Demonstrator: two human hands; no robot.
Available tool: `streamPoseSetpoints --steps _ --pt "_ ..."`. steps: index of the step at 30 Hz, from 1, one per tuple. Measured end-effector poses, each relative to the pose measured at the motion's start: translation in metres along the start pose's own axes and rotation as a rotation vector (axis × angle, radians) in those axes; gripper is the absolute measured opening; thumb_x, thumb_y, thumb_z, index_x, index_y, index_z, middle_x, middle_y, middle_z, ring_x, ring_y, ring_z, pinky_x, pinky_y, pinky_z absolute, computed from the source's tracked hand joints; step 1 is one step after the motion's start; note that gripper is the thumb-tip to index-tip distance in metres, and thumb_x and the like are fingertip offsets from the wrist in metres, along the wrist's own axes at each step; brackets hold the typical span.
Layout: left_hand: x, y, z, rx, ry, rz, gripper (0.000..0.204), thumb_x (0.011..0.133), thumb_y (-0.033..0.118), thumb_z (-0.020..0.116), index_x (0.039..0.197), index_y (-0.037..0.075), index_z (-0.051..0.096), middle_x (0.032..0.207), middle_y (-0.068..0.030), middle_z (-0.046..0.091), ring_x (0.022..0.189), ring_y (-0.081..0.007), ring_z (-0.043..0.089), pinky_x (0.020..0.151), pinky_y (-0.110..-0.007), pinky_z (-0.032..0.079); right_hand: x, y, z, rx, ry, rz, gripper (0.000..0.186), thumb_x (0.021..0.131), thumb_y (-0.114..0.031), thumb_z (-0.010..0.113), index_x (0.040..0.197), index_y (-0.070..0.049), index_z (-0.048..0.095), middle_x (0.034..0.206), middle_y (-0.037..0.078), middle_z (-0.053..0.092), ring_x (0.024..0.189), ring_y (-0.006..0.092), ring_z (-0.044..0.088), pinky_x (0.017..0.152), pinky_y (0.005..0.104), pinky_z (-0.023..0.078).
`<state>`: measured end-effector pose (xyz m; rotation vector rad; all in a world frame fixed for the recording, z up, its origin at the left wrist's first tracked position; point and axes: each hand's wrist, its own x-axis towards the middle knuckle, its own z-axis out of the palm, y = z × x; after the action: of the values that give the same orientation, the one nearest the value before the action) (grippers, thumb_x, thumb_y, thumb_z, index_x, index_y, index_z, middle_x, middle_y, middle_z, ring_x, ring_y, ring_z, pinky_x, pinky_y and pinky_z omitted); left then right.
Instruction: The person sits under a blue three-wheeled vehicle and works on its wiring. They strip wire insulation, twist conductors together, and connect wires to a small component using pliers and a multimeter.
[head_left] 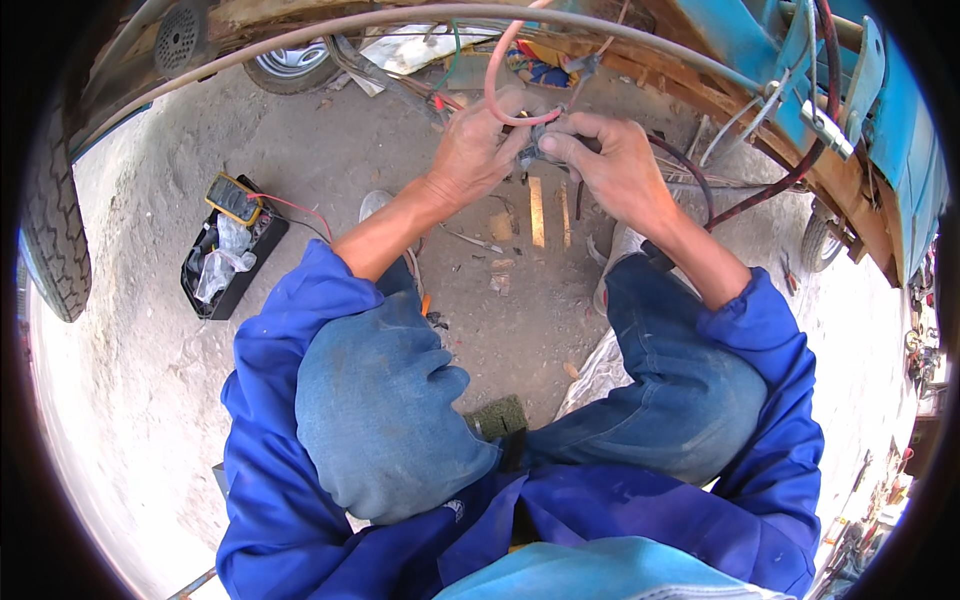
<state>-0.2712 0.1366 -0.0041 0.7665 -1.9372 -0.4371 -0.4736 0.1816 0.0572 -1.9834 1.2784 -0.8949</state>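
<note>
At the top middle, under the edge of a vehicle, my hands meet close together. My left hand [472, 152] has its fingers curled round a small dark grey piece [530, 150], its exact kind hard to make out. Thumb and bent fingers of my right hand [618, 165] pinch the same piece from the other side. A thick pink cable [491, 80] loops down from above, and its lower end reaches the spot between my fingertips. Part of the grey piece and of the cable end is hidden by my fingers.
A rusty curved metal tube [400, 17] spans above my hands. A dark red hose [790, 180] hangs right. On the left, a yellow multimeter [232, 198] lies on a black case [262, 252] holding plastic bags. A tyre [60, 220] stands far left; a green-bristled block [497, 418] lies between my legs.
</note>
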Motion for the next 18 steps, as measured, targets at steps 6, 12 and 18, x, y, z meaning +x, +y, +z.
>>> streamPoseSetpoints --steps 6,12,18 --pt "0.003 0.0 0.0 0.008 -0.014 -0.045 0.013 0.097 -0.003 0.057 0.108 -0.001 0.064 0.089 -0.0126 0.06 0.081 -0.0264 0.056 0.074 -0.038 0.047 0.005 -0.005 0.0 -0.198 0.307 -0.122 0.023 0.097 -0.021 0.073 0.109 -0.002 0.072 0.078 0.007 0.069 0.072 0.0115 0.061 0.068 0.032 0.051" --pt "0.006 0.009 -0.001 -0.131 0.017 -0.192 0.013 0.102 0.006 0.052 0.107 -0.001 0.062 0.087 -0.0106 0.062 0.08 -0.018 0.058 0.073 -0.035 0.048 0.012 -0.005 -0.003 -0.255 0.29 -0.398 0.015 0.099 -0.014 0.067 0.108 -0.002 0.069 0.08 0.009 0.069 0.071 0.0154 0.062 0.067 0.0336 0.05" --pt "0.018 0.012 0.001 -0.378 0.015 -0.414 0.015 0.1 0.006 0.053 0.106 -0.003 0.063 0.083 -0.0108 0.064 0.075 -0.0183 0.062 0.069 -0.037 0.052 0.007 -0.01 -0.003 -0.164 0.196 -0.238 0.014 0.097 -0.004 0.06 0.107 0.001 0.067 0.093 0.022 0.071 0.086 0.0366 0.071 0.079 0.0398 0.054"
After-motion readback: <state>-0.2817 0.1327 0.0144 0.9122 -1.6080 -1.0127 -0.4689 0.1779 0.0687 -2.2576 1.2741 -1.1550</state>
